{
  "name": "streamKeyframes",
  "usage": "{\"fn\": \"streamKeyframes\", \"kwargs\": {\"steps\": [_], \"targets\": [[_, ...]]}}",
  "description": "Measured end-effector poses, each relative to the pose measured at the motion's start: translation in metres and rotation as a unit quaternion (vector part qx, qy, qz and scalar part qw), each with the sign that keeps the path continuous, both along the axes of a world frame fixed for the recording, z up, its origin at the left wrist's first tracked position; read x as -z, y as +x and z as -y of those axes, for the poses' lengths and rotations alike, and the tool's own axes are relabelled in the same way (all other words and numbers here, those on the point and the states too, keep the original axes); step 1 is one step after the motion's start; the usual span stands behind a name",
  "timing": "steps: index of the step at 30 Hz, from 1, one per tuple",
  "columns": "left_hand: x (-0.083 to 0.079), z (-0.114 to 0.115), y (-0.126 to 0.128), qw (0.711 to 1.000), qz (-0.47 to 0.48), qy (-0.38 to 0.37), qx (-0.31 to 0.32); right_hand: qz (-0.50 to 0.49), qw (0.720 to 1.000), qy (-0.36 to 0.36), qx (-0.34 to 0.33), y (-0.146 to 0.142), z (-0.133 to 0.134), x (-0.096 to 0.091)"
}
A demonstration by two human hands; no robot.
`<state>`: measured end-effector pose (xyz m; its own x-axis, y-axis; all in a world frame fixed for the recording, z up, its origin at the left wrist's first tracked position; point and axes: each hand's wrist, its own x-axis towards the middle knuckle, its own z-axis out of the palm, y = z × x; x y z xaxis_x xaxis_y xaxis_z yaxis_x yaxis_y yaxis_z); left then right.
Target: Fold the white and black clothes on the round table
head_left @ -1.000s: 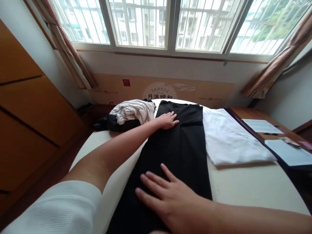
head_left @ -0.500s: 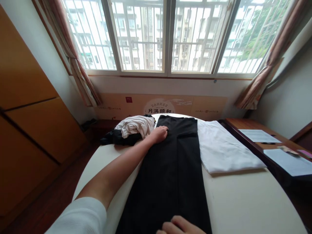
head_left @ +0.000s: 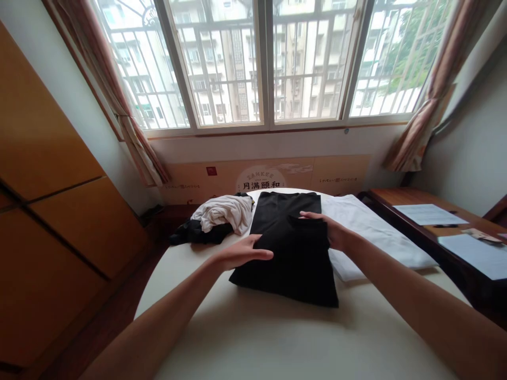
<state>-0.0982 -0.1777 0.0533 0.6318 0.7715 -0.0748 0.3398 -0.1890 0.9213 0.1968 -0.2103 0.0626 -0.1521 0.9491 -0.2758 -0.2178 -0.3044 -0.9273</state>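
Observation:
Black trousers (head_left: 291, 269) lie doubled over on the white round table (head_left: 253, 338), their lower half turned back onto the upper part. At the left edge of the fold is my left hand (head_left: 243, 253), thumb and fingers apart and touching the cloth. My right hand (head_left: 330, 229) grips the upper right corner of the turned-back part, its fingers along the cloth edge. To the right, a folded white garment (head_left: 364, 232) lies flat, partly behind my right forearm. On the left sits a crumpled whitish garment (head_left: 224, 211) on top of dark cloth (head_left: 202, 232).
A brown wooden desk (head_left: 404, 197) with paper sheets (head_left: 425, 214) stands at the right. Wooden cabinet doors (head_left: 83, 232) flank the left. Behind the table are a printed panel (head_left: 301, 171) and barred windows (head_left: 265, 63) with tied curtains (head_left: 137, 142).
The near half of the trousers has been folded away from me onto the upper part. My left hand has come back nearer; my right hand has moved forward to the fold.

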Motion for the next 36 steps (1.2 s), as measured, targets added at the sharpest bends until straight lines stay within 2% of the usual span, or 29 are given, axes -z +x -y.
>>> {"fn": "streamKeyframes", "kwargs": {"steps": [2,4,6,8,10,13,15,18,21,28,33,36], "targets": [[0.01,-0.011,0.005,1.0,0.014,0.0,-0.027,-0.044,0.997,-0.036,0.047,0.008,-0.002,0.012],[0.017,-0.022,0.006,0.997,0.03,-0.023,-0.065,-0.029,0.997,-0.025,0.06,0.014,0.006,0.025],[0.019,-0.026,0.004,0.997,0.016,-0.036,-0.069,0.043,0.998,0.023,0.044,0.018,0.015,0.038],[0.019,-0.024,0.002,0.999,-0.025,-0.004,-0.038,0.146,0.984,0.092,0.036,0.02,0.02,0.049],[0.019,-0.019,0.003,0.994,-0.068,0.087,-0.018,0.265,0.949,0.159,0.06,0.019,0.021,0.057],[0.022,-0.015,0.006,0.975,-0.094,0.198,-0.032,0.415,0.875,0.221,0.114,0.012,0.021,0.061],[0.025,-0.015,0.006,0.972,-0.085,0.213,-0.052,0.466,0.843,0.24,0.123,0.005,0.024,0.061],[0.03,-0.012,0.0,0.974,-0.062,0.21,-0.059,0.496,0.819,0.264,0.115,-0.003,0.034,0.061],[0.032,0.001,-0.009,0.977,-0.054,0.202,-0.048,0.523,0.798,0.281,0.102,-0.01,0.045,0.063],[0.028,0.053,-0.019,0.985,-0.064,0.153,-0.055,0.58,0.764,0.275,0.065,-0.022,0.069,0.06],[0.03,0.095,-0.025,0.989,-0.06,0.117,-0.063,0.582,0.769,0.262,0.041,-0.029,0.097,0.051],[0.032,0.116,-0.027,0.988,-0.065,0.115,-0.078,0.548,0.794,0.265,0.008,-0.03,0.114,0.043]]}}
